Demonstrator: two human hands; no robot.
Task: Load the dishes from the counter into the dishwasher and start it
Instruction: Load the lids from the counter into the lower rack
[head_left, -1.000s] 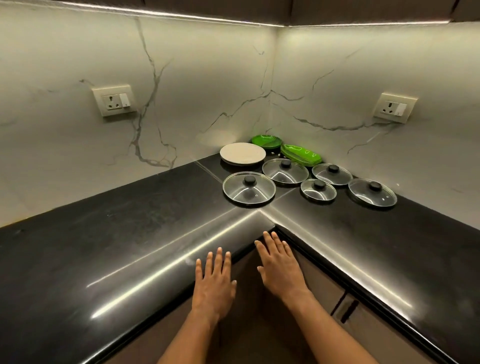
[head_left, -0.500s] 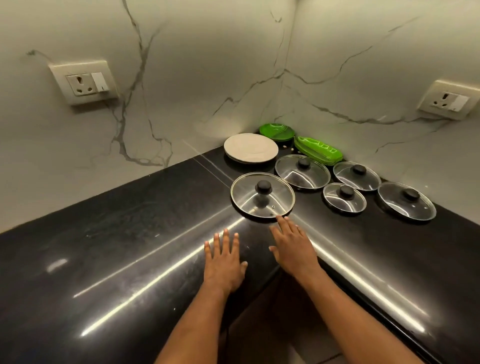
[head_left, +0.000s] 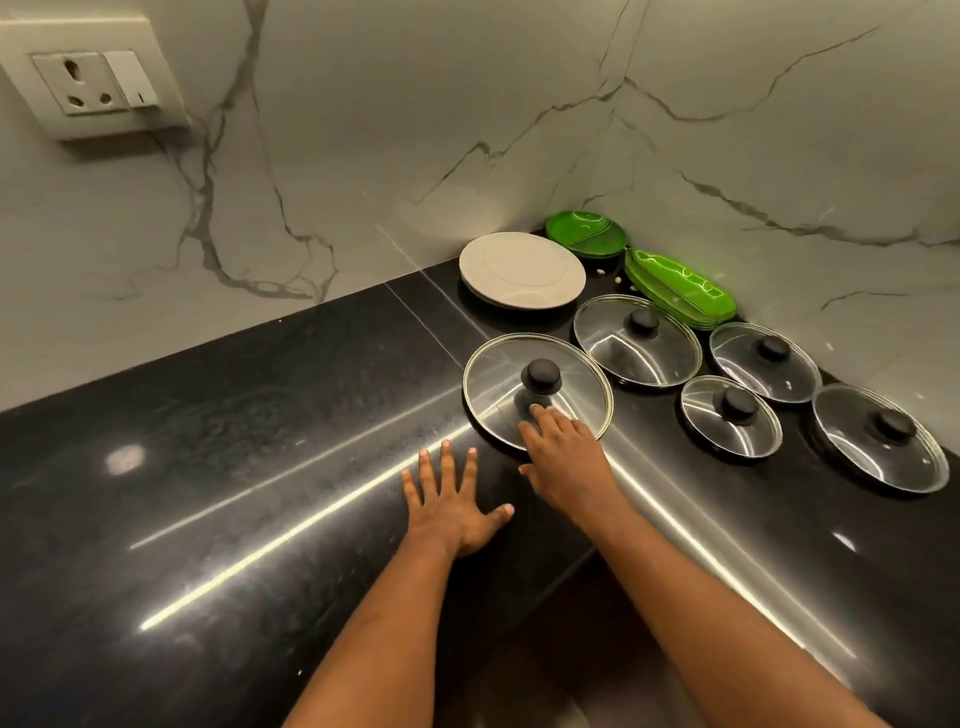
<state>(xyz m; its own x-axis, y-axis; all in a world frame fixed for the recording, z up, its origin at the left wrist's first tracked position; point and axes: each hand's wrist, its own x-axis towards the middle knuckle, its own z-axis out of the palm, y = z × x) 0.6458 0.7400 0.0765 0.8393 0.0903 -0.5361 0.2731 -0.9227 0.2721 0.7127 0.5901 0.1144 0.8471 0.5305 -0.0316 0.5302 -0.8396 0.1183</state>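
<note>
1. At the inner corner of the black counter (head_left: 234, 467), head view: the dishes are bunched against the marble walls. They are a stack of white plates (head_left: 522, 270), a round green plate (head_left: 586, 233), long green trays (head_left: 678, 288) and four smaller glass lids (head_left: 638, 340).
2. The nearest lid (head_left: 540, 379) is the largest. It lies knob-up on its rim, closest to the person, so it is likely the first to go.
3. Right hand (head_left: 563, 457): fingers straight, stretched over the lid's near edge with the tips just short of the knob. It grips nothing. Whether the tips touch the glass cannot be told.
4. Left hand (head_left: 449, 506): palm down and fingers spread on the counter beside the lid, holding nothing. It probably braces the lean into the corner.
5. Judgement: loading has barely begun. Every dish sits on the counter, and the dishwasher is out of view.
6. Next move likely calls for closing round the knob, since the flat glass offers little purchase.
</note>
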